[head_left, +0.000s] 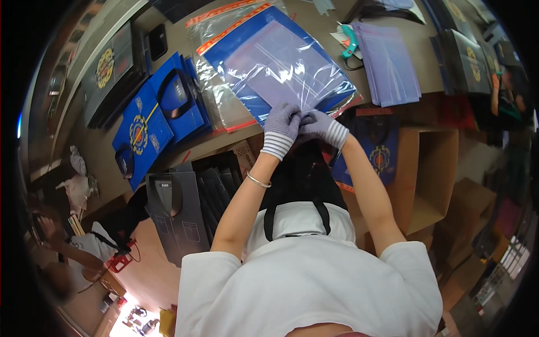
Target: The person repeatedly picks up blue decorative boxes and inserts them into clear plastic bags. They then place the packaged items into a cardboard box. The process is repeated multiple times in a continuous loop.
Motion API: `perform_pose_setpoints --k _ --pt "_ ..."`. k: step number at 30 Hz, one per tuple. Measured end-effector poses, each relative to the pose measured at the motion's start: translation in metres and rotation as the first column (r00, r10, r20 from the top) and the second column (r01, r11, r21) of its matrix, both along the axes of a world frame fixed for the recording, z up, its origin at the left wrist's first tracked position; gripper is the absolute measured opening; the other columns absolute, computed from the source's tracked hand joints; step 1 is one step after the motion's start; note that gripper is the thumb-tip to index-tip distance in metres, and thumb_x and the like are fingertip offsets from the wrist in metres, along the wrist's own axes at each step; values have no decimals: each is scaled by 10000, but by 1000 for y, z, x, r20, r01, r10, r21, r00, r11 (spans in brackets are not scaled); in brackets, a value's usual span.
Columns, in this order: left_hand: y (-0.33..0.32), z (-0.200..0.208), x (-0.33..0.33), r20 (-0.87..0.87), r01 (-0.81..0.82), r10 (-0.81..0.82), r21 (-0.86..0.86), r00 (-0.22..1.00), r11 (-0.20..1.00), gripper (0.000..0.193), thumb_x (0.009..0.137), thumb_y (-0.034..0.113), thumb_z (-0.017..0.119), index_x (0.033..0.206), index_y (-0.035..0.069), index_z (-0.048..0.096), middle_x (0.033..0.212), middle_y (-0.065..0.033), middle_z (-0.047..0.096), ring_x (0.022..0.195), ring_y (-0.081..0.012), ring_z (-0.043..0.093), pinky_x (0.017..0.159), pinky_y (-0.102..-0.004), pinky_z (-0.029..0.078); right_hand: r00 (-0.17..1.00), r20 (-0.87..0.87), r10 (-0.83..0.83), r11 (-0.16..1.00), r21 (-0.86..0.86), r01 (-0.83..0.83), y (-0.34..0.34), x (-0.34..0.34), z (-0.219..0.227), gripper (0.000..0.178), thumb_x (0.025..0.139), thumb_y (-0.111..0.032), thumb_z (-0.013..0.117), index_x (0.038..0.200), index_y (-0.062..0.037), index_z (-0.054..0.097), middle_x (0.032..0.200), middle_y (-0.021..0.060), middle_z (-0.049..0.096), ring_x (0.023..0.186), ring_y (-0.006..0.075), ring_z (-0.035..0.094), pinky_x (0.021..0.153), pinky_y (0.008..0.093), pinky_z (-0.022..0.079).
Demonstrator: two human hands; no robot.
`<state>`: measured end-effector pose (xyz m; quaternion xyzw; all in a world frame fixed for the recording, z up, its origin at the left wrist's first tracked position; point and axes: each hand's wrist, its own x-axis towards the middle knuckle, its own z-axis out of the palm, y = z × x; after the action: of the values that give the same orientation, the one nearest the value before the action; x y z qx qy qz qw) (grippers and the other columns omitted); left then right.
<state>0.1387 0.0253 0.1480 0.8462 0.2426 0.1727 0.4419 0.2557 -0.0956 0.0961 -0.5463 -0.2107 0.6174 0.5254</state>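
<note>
Both my hands wear thin lavender-grey gloves with striped cuffs and meet at the near edge of the table. My left hand (282,121) and my right hand (323,128) are closed, pinching the near edge of a clear plastic bag (314,62), whose film creases outward from the fingers. Inside or beneath that film show a flat blue paper bag (222,64) and a translucent lavender sheet (264,73); which layer lies where, I cannot tell. An orange-red strip runs along the plastic's far edge. The fingertips partly hide what they pinch.
More clear plastic bags (216,98) lie left of it, beside blue gift bags (179,98) and stacked black bags (112,73). At right are lavender sheets (387,67) and a teal cutter (349,42). Below stand an open carton (426,174) and dark bags (174,210). Another person's hand (49,230) shows far left.
</note>
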Motion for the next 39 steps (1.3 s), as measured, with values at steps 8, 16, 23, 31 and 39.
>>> perform_pose_setpoints --k 8,16,23,31,39 --pt "9 -124 -147 -278 -533 463 -569 841 627 176 876 117 485 876 29 638 750 -52 635 596 -105 560 538 -227 453 654 733 188 965 -260 14 -32 -38 -32 194 749 -149 599 926 -71 584 776 100 627 704 224 627 632 318 488" --pt "-8 -110 -146 -393 -468 371 -873 842 138 384 927 327 423 977 1 620 966 -109 640 851 -203 611 758 -313 479 117 978 175 912 -116 -394 41 -116 -19 188 714 -164 602 878 -91 547 823 76 558 824 260 552 734 361 453" --pt "2 -129 -146 -290 -419 376 -847 880 328 243 849 209 559 920 -10 637 847 -87 645 729 -166 605 655 -273 493 73 957 280 895 -233 -381 48 -128 -17 167 704 -170 588 837 -84 534 782 103 558 772 282 569 693 383 460" --pt "16 -124 -159 -423 -499 501 -866 755 19 181 846 191 548 906 26 590 823 -92 635 723 -200 607 640 -318 498 -65 995 75 660 -1 751 -198 124 30 257 751 -256 616 917 -61 631 868 133 644 789 272 624 731 354 486" --pt "6 -126 -153 -44 63 444 -973 895 -222 373 914 325 463 1002 -25 558 1030 -192 592 997 -304 571 849 -413 483 617 631 471 756 -649 86 -212 18 -26 308 738 -97 577 1041 -42 579 963 125 644 874 190 619 775 312 487"
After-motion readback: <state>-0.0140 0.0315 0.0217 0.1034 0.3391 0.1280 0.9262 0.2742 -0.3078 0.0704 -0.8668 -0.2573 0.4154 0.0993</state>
